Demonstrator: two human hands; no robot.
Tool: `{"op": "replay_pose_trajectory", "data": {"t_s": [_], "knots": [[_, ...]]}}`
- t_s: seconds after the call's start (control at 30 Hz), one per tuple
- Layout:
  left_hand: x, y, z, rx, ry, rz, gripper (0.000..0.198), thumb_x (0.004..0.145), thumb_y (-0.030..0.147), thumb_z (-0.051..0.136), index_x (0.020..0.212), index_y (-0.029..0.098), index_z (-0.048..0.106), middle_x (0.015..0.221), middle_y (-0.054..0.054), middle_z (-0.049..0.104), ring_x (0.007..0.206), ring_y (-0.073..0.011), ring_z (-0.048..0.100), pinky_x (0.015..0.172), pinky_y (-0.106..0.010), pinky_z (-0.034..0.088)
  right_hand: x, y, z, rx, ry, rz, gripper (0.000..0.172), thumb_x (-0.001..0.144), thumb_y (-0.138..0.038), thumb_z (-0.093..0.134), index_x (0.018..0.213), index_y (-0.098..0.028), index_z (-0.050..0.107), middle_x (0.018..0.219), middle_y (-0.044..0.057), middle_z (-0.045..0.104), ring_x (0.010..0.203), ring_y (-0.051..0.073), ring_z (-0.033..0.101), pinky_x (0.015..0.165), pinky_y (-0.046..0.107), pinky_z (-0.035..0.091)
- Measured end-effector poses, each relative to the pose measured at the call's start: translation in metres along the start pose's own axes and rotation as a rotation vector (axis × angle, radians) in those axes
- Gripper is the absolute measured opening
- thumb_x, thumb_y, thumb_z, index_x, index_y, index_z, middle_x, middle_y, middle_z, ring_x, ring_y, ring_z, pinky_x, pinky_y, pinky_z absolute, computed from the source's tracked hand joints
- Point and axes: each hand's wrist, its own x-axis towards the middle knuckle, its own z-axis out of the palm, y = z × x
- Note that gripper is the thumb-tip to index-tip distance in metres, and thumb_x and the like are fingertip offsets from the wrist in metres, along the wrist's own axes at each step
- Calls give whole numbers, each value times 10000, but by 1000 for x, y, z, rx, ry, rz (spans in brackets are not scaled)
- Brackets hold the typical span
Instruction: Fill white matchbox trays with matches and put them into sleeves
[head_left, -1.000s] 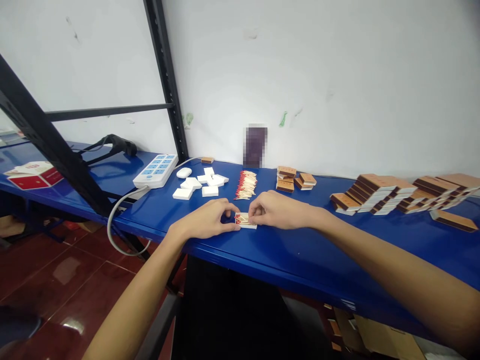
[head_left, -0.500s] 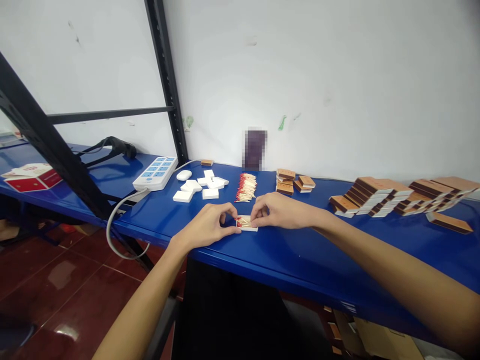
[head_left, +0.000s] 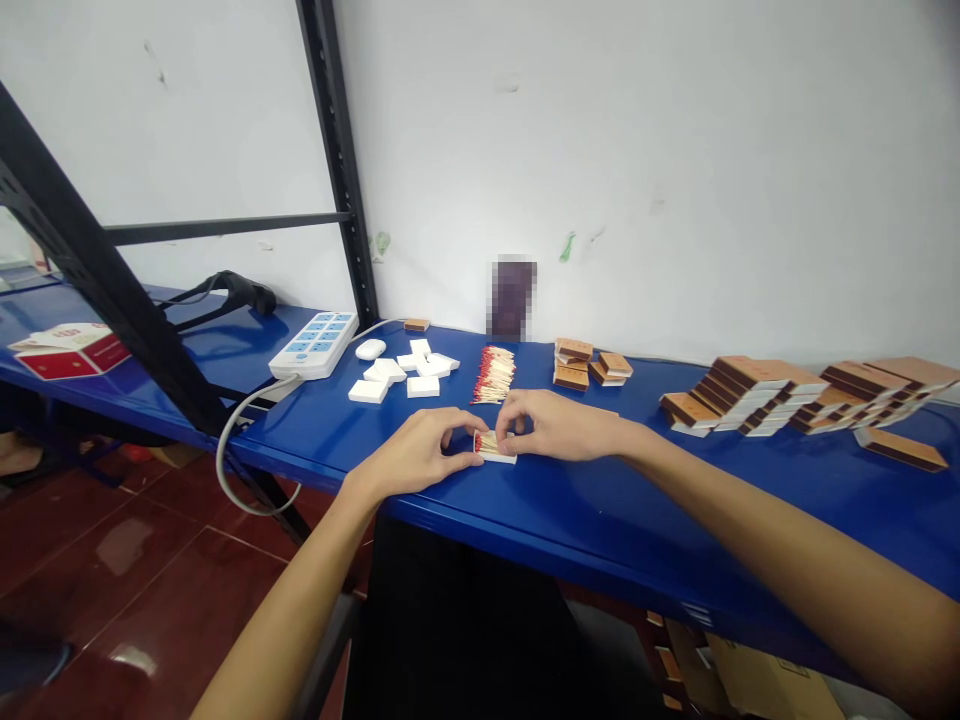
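A small white matchbox tray (head_left: 495, 447) filled with red-tipped matches lies on the blue table (head_left: 570, 500) between my hands. My left hand (head_left: 420, 452) pinches its left end with thumb and fingers. My right hand (head_left: 551, 424) pinches its right end, fingers curled over the matches. Behind them lies a loose heap of red-tipped matches (head_left: 493, 373). To the left of that heap are several empty white trays (head_left: 405, 367). Brown matchbox sleeves (head_left: 589, 362) sit just behind my right hand.
Rows of stacked brown matchboxes (head_left: 795, 392) run along the right. A white power strip (head_left: 313, 344) with a grey cable sits at the left by a black rack post (head_left: 337, 170). A red and white carton (head_left: 67, 349) lies far left. A blurred dark object (head_left: 511, 296) leans on the wall.
Both hands stay on the filled tray; the fingers have shifted slightly around it and the tray sits at a small tilt. The view has drifted a little.
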Motion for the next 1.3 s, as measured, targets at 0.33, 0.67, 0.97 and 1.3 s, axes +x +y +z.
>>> {"op": "replay_pose_trajectory", "data": {"t_s": [0.33, 0.67, 0.97, 1.3], "knots": [[7, 1, -10, 3, -81, -39, 447, 778, 449, 684, 1159, 221, 632, 957, -30, 642, 740, -151, 546, 682, -275, 440, 1, 2, -3, -32, 82, 35, 197, 843, -268, 552, 839, -164, 719, 877, 57, 692, 751, 158, 598, 665, 259, 427], [17, -14, -7, 143, 47, -85, 354, 954, 310, 390, 1196, 178, 611, 1023, -74, 640, 884, -194, 584, 857, -342, 457, 23, 35, 24, -271, 356, 122, 255, 889, -207, 492, 1051, -131, 674, 913, 95, 675, 784, 172, 582, 715, 273, 393], [14, -14, -6, 58, -43, -6, 378, 1004, 353, 302, 1226, 214, 573, 1164, -63, 616, 1066, -196, 557, 979, -338, 407, 30, 40, 27, -249, 383, 101, 207, 912, -247, 481, 903, -146, 662, 855, 74, 648, 740, 149, 551, 672, 252, 366], [8, -16, -17, -105, -152, -84, 339, 943, 235, 391, 1253, 238, 529, 949, -19, 623, 829, -152, 565, 765, -275, 446, 33, 43, 28, -234, 403, 114, 212, 897, -258, 489, 956, -146, 659, 818, 65, 650, 707, 153, 552, 646, 261, 358]]}}
